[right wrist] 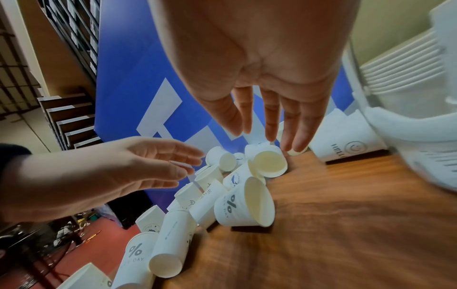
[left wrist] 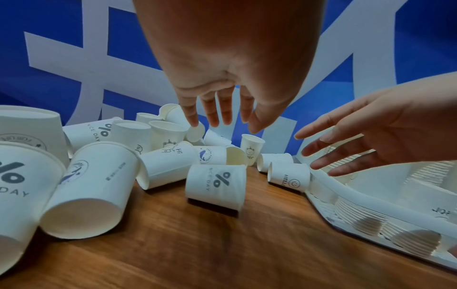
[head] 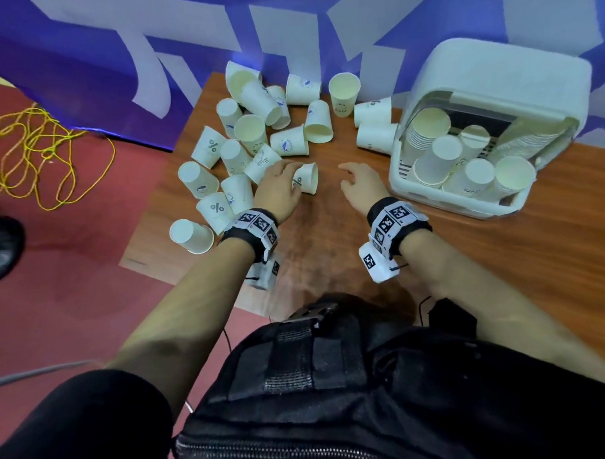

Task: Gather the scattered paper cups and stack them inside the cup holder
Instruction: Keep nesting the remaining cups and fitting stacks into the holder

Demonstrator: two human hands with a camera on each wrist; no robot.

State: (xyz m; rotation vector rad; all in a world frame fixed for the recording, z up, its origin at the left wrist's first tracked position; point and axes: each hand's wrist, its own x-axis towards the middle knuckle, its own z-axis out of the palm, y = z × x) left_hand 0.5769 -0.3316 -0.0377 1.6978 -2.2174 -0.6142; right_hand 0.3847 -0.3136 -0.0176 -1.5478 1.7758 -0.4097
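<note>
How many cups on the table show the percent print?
3. Nearest percent cup lies by the left hand; second percent cup far left; third percent cup near left. Others may hide theirs.

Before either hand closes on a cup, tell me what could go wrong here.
1. The left hand hovers open over the lying "% NICE DAY" cup; a loose grab may roll it away.
2. Several paper cups lie at the table edge and could be knocked to the floor.
3. The cup holder already holds crowded, leaning stacks; another cup may seat crooked.
</note>
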